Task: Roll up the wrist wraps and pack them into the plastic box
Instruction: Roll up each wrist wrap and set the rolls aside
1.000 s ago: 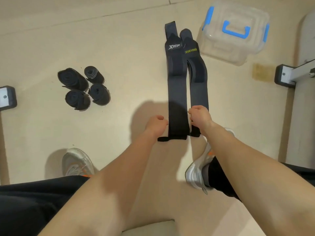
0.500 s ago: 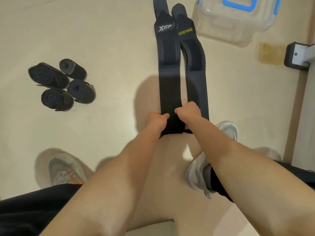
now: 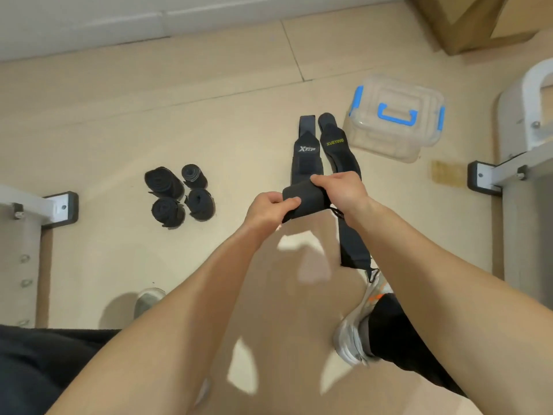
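Two bare forearms reach up from the bottom edge and meet at mid-frame. The left hand (image 3: pixel 269 209) curls its fingers and thumb round the left end of a half-rolled black fabric wrist wrap with a white logo (image 3: pixel 308 197). The right hand (image 3: pixel 344 190) grasps the roll's right end, fingers bent over its top. The wrap's unrolled part lies flat on the beige tiled floor (image 3: pixel 239 115) just above the hands. A second black wrist wrap with yellow lettering (image 3: pixel 336 148) lies beside it, passing under the right wrist. Four rolled black wraps (image 3: pixel 179 194) sit clustered left of centre. A clear plastic box with blue handle and clasps (image 3: pixel 395 94), lid on, stands at upper right, just beside the flat wraps' far ends.
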A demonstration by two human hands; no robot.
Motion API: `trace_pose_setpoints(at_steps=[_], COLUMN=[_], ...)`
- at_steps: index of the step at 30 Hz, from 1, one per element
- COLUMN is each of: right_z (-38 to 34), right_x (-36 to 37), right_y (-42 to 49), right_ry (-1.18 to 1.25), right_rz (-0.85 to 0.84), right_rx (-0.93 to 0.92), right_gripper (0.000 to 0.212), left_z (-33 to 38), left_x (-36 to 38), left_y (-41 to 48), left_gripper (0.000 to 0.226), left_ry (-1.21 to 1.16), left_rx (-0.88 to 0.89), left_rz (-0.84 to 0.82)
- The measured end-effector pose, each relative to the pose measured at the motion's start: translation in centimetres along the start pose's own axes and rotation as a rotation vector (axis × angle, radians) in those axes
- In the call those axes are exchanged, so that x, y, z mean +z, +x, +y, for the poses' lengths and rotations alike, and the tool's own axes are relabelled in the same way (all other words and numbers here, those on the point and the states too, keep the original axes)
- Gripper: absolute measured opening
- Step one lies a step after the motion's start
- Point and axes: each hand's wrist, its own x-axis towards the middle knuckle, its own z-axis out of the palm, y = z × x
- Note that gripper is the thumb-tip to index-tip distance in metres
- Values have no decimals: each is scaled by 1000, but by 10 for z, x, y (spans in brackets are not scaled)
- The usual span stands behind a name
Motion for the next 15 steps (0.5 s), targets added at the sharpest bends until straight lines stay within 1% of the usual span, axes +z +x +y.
trace_pose_setpoints(at_steps=[2,6,7,10,12,13,15], right_z=[-22,-57,-64,-84,-95,-101,-113], right_x=[-4,-10,-12,-17,-20,-21,-25], right_y=[-16,-50,-58,-77,-91,-98,-108], right_ry=[25,-80,-79,-51,-75,-98,-151], right_rz=[-3,-37,-52,-76,-129,-151,-189], right_rx=[-32,-161,-193,-264,-316,-331,-353], right_gripper=[31,30,29,16,6,8,22], left_z=[12,41,48,71,84,90,102], left_x=[-13,-39,-45,-60,-69,-74,-84], left_y=[-14,-41,-48,-76,-93,-101,-115], left_gripper=[32,18,20,22,32,35,27], left_ry=[-7,-113,-147,-220,-263,-272,-296], left_rx=[41,96,99,105,95,106,138], left_rz=[13,74,78,109,130,133,130])
